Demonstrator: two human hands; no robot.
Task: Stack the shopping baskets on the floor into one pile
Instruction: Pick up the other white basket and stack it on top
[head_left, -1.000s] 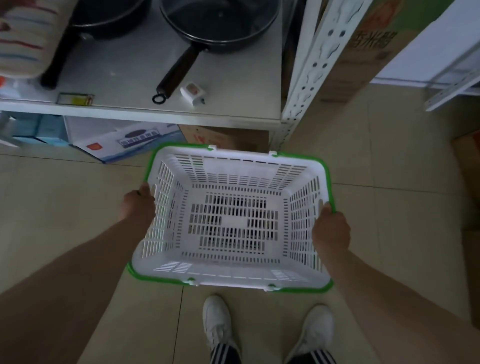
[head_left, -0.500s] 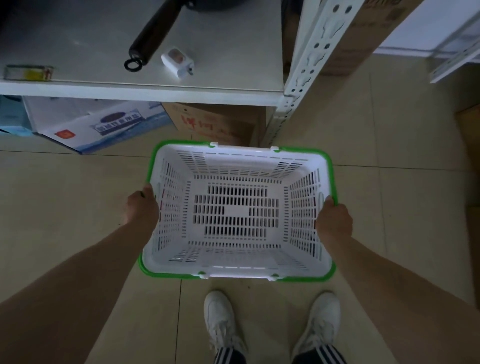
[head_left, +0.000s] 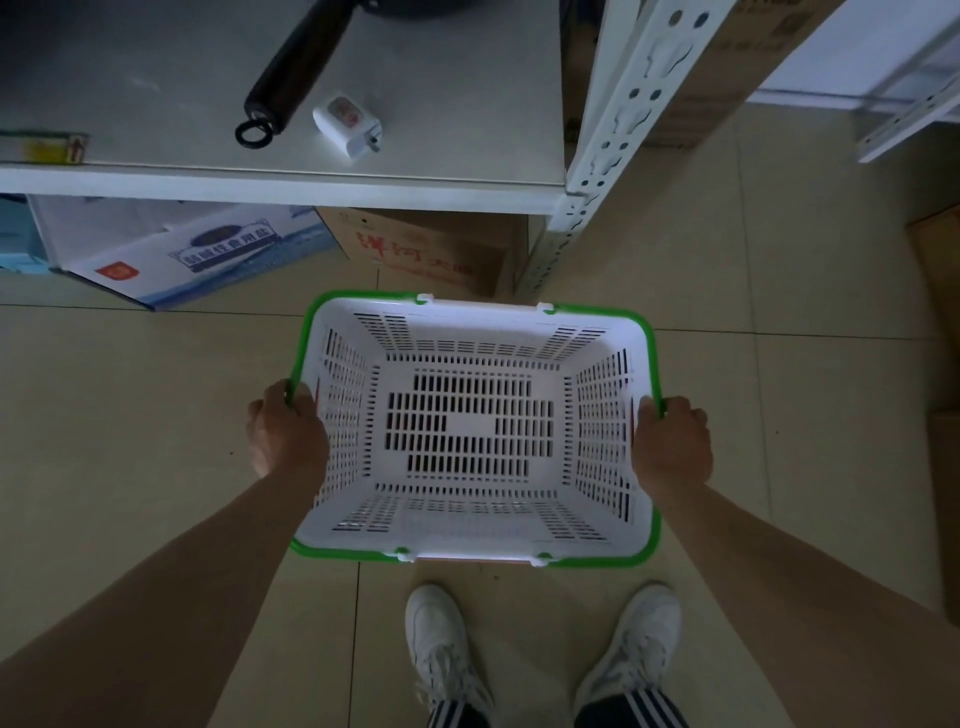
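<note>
A white slotted shopping basket (head_left: 470, 431) with a green rim fills the middle of the head view, held level above the tiled floor. My left hand (head_left: 284, 428) grips its left rim and my right hand (head_left: 672, 441) grips its right rim. The basket is empty, and its handles lie folded down along the rim. No other basket is in sight.
A white metal shelf (head_left: 291, 179) carries a pan handle (head_left: 291, 73) and a small white plug (head_left: 347, 123). Cardboard boxes (head_left: 431, 249) sit under it by the shelf post (head_left: 618, 130). My white shoes (head_left: 441, 649) stand just behind the basket.
The shelf has slid upward in view and the basket sits lower and closer to my feet. Both hands keep the same grip on the rim.
</note>
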